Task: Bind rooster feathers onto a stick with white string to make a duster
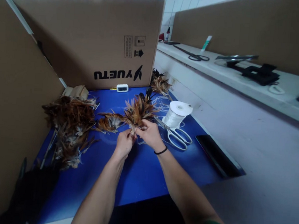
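Observation:
Brown and black feathers form a bundle [138, 110] that points away from me over the blue table. My left hand [125, 142] pinches the pale lower end of this bundle. Close beside it, my right hand [150, 134] has thumb and fingers closed on the base of the feathers. Between the fingertips the details are too small to make out. A small heap of loose feathers [110, 121] lies just left of the bundle. White-handled scissors [176, 137] rest right of my right hand, in front of a spool of white cord [172, 119].
A large pile of brown feathers [72, 122] covers the table's left side. Cardboard panels [93, 37] stand behind and left. A small white digital display [122, 88] sits at the back, a black phone [217, 156] at the right edge. Black scissors [193, 56] lie on the ledge.

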Action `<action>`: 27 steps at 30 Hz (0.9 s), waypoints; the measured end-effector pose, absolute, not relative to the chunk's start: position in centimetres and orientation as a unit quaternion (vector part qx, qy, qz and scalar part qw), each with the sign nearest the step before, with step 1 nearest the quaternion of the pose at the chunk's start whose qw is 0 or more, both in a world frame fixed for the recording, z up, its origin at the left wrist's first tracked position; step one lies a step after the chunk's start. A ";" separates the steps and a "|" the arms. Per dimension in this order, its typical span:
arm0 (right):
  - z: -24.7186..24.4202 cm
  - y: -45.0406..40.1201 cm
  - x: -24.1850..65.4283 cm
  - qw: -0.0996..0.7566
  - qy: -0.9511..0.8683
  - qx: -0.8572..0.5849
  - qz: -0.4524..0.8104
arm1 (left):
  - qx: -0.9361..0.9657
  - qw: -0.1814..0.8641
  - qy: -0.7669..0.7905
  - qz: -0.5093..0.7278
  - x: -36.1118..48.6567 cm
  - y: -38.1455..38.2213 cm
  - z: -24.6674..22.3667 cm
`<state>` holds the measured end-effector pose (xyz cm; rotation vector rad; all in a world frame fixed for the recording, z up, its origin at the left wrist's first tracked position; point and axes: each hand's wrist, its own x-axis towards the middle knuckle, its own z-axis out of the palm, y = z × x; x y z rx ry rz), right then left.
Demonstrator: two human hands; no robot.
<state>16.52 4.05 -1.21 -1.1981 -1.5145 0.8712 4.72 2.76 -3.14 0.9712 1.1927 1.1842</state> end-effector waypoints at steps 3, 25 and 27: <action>-1.1 3.9 16.4 0.477 -0.636 -0.505 0.336 | 0.438 0.549 0.503 0.504 4.7 2.7 -3.2; -0.2 3.4 16.6 0.572 -0.585 -0.510 0.265 | 0.375 0.617 0.432 0.541 3.1 3.1 -1.1; -0.4 3.4 16.8 0.564 -0.600 -0.505 0.259 | 0.361 0.620 0.422 0.555 2.6 3.2 -0.7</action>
